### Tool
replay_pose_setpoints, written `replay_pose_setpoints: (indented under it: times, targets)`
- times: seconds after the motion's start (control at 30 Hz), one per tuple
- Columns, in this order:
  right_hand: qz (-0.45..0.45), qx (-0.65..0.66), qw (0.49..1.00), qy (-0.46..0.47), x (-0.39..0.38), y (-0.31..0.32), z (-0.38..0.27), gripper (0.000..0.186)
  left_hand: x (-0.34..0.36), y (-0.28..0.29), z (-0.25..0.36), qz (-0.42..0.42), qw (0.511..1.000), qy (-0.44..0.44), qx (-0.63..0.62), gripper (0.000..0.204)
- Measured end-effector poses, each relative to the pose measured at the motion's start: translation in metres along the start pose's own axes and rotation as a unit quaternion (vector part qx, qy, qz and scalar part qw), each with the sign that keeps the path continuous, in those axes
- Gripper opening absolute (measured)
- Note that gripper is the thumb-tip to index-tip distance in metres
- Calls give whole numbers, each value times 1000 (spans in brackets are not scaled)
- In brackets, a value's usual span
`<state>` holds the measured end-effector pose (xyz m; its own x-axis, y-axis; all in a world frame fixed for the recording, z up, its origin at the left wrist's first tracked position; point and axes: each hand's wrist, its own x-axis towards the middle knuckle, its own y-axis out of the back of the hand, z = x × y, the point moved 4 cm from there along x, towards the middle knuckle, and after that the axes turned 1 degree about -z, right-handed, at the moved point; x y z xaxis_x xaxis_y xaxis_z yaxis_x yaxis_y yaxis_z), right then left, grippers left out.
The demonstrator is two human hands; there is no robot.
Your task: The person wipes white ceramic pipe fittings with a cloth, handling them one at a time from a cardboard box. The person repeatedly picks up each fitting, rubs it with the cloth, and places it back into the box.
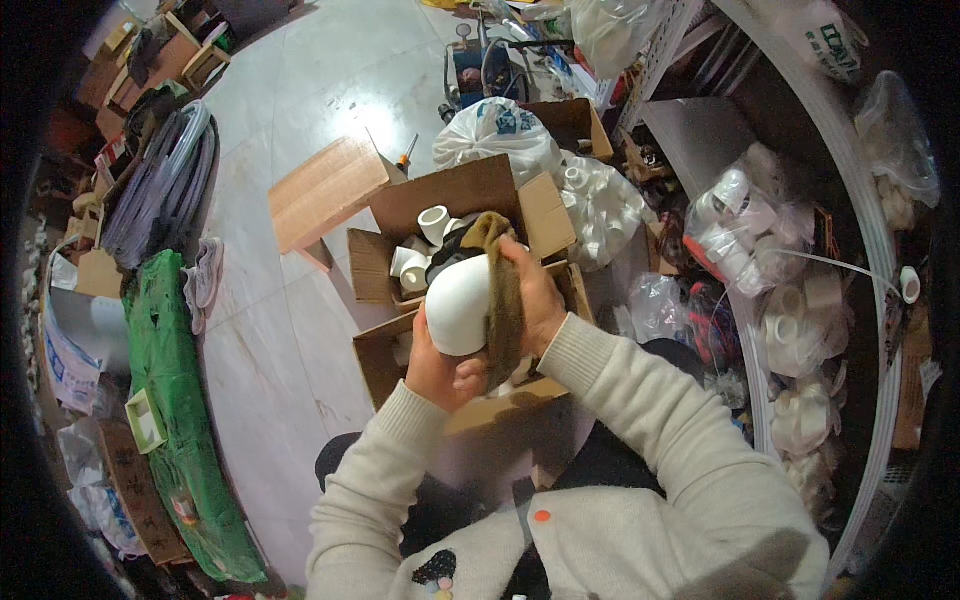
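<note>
A large smooth white plastic pipe fitting (458,308), rounded on the side that shows, sits in my left hand (440,372), whose fingers curl round its lower side. My right hand (536,298) grips a brown cloth (504,325) that lies against the fitting's right side and hangs down over it. Just beneath is an open cardboard box (450,190) with smaller white pipe fittings (434,222) and something dark inside. A second cardboard box (375,360) stands nearer to me, mostly hidden by my hands and forearms.
Left of the boxes stands a small wooden stool (330,195), with a screwdriver (407,155) on the floor behind it. White plastic bags (500,135) crowd the far side. Shelves (735,300) with bagged fittings line the right; a green sack (180,390) and coiled hoses (160,190) lie left.
</note>
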<state>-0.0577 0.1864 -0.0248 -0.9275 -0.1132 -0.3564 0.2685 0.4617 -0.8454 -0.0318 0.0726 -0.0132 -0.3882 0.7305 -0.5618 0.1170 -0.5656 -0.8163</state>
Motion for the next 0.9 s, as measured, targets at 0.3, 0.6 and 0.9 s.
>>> replay_pose_setpoints:
  times: [0.3,0.6,0.9]
  targets:
    - [97,34,993,53,-6,22,-53,38,15,34,74,97,948,-240,186,54]
    - [25,70,995,66,-24,25,-84,43,81,141,137,383,766,-266,442,73]
    - [25,56,996,69,-27,45,-95,42,105,149,145,338,775,-274,458,48]
